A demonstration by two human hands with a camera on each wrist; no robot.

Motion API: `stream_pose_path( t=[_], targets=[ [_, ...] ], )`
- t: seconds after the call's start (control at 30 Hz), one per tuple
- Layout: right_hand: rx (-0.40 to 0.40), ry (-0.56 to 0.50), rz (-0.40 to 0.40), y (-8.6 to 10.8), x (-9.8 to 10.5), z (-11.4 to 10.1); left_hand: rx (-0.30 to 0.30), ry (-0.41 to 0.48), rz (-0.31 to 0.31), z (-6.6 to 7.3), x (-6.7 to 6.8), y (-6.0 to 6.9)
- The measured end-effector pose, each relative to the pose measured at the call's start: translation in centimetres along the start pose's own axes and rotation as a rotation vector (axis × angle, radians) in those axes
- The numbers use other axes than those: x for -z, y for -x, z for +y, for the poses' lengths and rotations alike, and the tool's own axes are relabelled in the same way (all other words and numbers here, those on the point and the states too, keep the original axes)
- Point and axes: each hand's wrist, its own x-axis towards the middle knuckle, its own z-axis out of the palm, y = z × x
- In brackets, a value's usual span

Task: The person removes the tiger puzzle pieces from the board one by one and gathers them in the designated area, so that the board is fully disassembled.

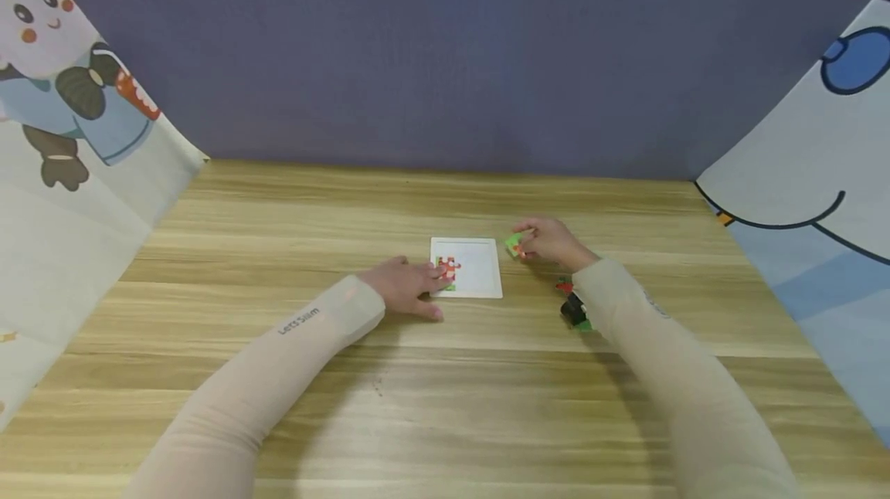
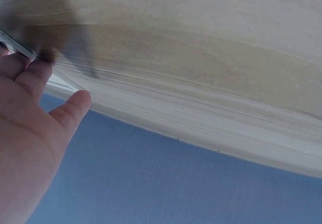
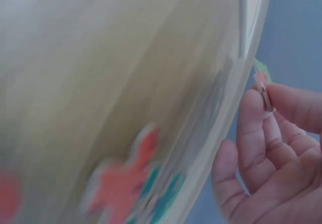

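A square white puzzle tray (image 1: pixel 480 271) lies on the wooden table. Orange-and-green jigsaw pieces (image 1: pixel 446 263) sit along its left side, partly covered by my left hand (image 1: pixel 406 285). That hand's fingers rest, fairly straight, on the pieces and the tray's left edge, with the thumb spread toward me. To the right of the tray, my right hand (image 1: pixel 552 242) pinches a green jigsaw piece (image 1: pixel 514 243) with an orange patch. In the right wrist view, this held piece (image 3: pixel 262 78) stands edge-on between thumb and finger.
Loose puzzle pieces (image 1: pixel 574 310) in black, green and red lie under my right forearm, partly hidden by the sleeve. An orange piece (image 3: pixel 118 189) shows blurred in the right wrist view. A dark blue-grey panel (image 1: pixel 445 59) stands behind the table, with cartoon-printed cloth (image 1: pixel 786 174) at both sides.
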Motion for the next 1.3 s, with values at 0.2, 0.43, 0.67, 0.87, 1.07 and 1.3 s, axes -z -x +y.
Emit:
stream_pose_path(
  t=[0.2, 0.43, 0.67, 0.87, 1.07, 1.3],
  targets=[
    [0.024, 0.027, -0.001, 1.1, 1.4, 1.2, -0.013, 0.015, 0.007, 0.1, 0.1, 0.0],
    [0.044, 0.068, -0.001, 1.6, 2.2, 2.1, -0.014, 0.008, 0.024, -0.1, -0.3, -0.1],
    [0.027, 0.077, 0.008, 1.8, 3.1, 2.9, -0.012, 0.005, 0.026, 0.0, -0.2, 0.0],
    [0.0, 0.058, 0.014, 2.3, 4.3, 3.7, -0.001, 0.004, 0.021, 0.1, -0.1, 0.0],
    [-0.026, 0.06, 0.039, 3.0, 5.7, 5.0, -0.003, 0.005, 0.01, 0.3, -0.1, 0.1],
    [-0.049, 0.019, 0.056, 3.5, 7.6, 6.2, -0.004, 0.008, 0.012, 0.4, 0.0, 0.1]
  ],
)
